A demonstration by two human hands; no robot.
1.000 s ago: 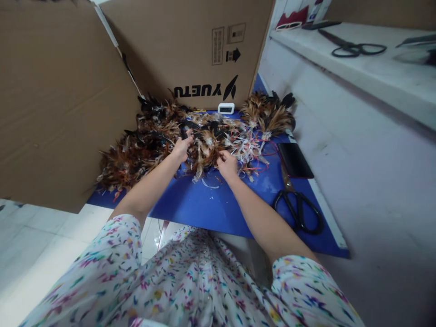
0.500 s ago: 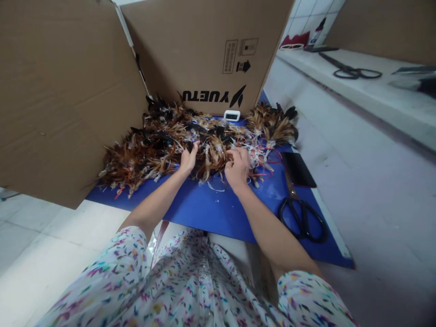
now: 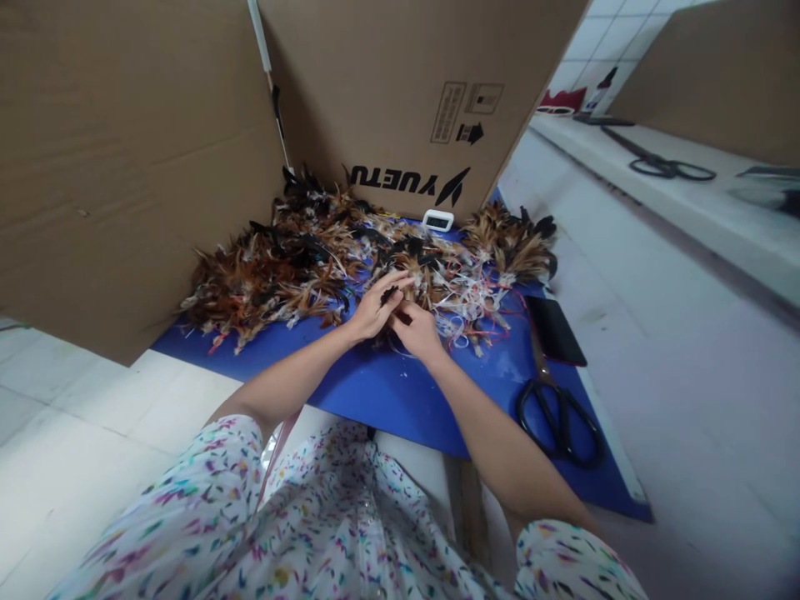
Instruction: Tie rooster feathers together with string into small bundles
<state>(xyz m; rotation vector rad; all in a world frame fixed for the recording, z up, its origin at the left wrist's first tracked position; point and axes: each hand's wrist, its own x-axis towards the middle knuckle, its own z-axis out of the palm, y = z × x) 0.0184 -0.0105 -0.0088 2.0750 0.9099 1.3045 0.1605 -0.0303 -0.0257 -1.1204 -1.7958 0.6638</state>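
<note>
Brown and black feathers (image 3: 268, 271) lie in a long heap of tied bunches across the blue tabletop (image 3: 387, 400). At the heap's front edge, my left hand (image 3: 378, 307) is closed around dark feathers, part of which shows between thumb and fingers. My right hand (image 3: 417, 329) touches it from the right, fingers bent and pinched at the same feathers; its fingertips are partly hidden. Just right of my hands, white and red ties (image 3: 466, 296) lie tangled among the feathers. Another feather bunch (image 3: 509, 242) sits at the back right.
Large cardboard panels (image 3: 400, 92) stand behind and to the left. A small white-framed display (image 3: 438, 221) leans at the back. Black-handled scissors (image 3: 559, 421) and a dark phone-like slab (image 3: 556, 329) lie on the right. More scissors (image 3: 662, 162) rest on the ledge.
My hands have come together at the front of the heap, the left moving right and the right moving slightly left and down. The whole view has shifted a little.
</note>
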